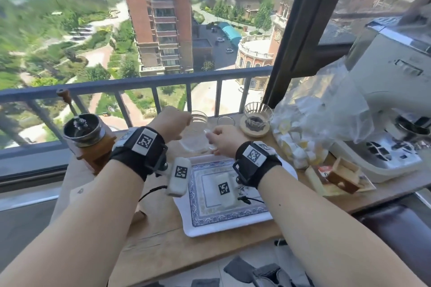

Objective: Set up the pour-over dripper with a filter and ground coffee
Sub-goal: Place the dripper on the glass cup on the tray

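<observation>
A clear glass server (pixel 194 144) stands on the wooden counter just beyond the tray. My left hand (pixel 171 123) is curled at its upper left rim, fingers hidden behind the knuckles. My right hand (pixel 224 141) pinches a pale part on the server's right side, which looks like its handle. A ribbed glass dripper (pixel 257 111) sits on a round wooden ring (pixel 254 130) at the back right, apart from both hands. A hand coffee grinder (pixel 85 137) with a crank stands at the left.
A blue-and-white patterned tray (pixel 224 221) lies under my wrists. Behind the server is a small glass (pixel 225 120). To the right are a plastic bag of packets (pixel 310 128), a small wooden drawer (pixel 344 176) and a white coffee machine (pixel 394 104). The window railing (pixel 140 85) runs behind.
</observation>
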### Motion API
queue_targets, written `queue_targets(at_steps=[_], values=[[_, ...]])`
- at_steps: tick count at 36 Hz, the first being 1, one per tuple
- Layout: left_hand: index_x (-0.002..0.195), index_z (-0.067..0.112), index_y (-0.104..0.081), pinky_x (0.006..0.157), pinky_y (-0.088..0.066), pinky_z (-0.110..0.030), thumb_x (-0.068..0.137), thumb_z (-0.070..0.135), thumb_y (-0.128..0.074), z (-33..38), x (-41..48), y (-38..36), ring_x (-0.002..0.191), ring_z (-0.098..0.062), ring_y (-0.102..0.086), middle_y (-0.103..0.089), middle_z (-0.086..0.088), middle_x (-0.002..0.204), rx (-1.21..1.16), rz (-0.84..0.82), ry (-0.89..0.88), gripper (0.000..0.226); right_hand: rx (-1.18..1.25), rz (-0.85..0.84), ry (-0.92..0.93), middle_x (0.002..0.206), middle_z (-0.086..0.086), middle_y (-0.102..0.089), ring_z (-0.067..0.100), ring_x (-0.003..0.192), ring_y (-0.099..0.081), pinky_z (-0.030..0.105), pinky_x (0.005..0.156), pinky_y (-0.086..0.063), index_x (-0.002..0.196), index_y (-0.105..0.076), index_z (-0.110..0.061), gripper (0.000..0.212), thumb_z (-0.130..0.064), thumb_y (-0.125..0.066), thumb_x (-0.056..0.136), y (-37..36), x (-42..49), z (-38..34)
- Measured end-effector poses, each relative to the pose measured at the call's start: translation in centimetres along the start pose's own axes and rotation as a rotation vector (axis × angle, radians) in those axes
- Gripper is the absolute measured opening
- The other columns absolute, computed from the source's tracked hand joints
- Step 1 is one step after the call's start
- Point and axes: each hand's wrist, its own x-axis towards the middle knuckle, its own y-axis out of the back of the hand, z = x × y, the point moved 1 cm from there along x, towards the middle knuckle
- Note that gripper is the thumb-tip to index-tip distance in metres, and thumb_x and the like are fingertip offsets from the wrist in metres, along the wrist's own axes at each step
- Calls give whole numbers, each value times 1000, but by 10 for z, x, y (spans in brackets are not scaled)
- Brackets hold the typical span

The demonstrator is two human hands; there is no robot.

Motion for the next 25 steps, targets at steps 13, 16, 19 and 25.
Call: queue_targets(at_steps=[13,16,19,25], values=[[144,20,-49,83,-47,-20,67,38,-94,36,-21,20,105,-4,-61,-63,12,117,25,-72,-338,91,600,31,61,96,13,-73,21,80,-64,29,70,-55,98,-78,3,29,-20,-59,100,92,-41,-8],[143,30,-55,83,-52,-21,66,39,-94,35,-23,7,96,3,-66,-68,19,110,25,-88,-385,87,647,90,14,79,6,-70,22,75,-61,30,68,-54,70,-71,-11,30,-20,-61,97,97,-43,2],[130,40,-65,75,-48,-16,64,44,-94,31,-28,-10,84,10,-65,-67,27,96,101,-135,-403,72,635,125,-40,91,13,-65,23,76,-61,33,71,-56,79,-60,-9,17,-16,-60,95,97,-44,16],[133,33,-64,84,-47,-20,62,50,-95,8,-23,-45,94,4,-62,-64,24,111,183,-116,-378,79,576,200,-132,91,16,-62,24,80,-60,35,70,-50,95,-60,-2,6,-4,-54,97,82,-38,38]])
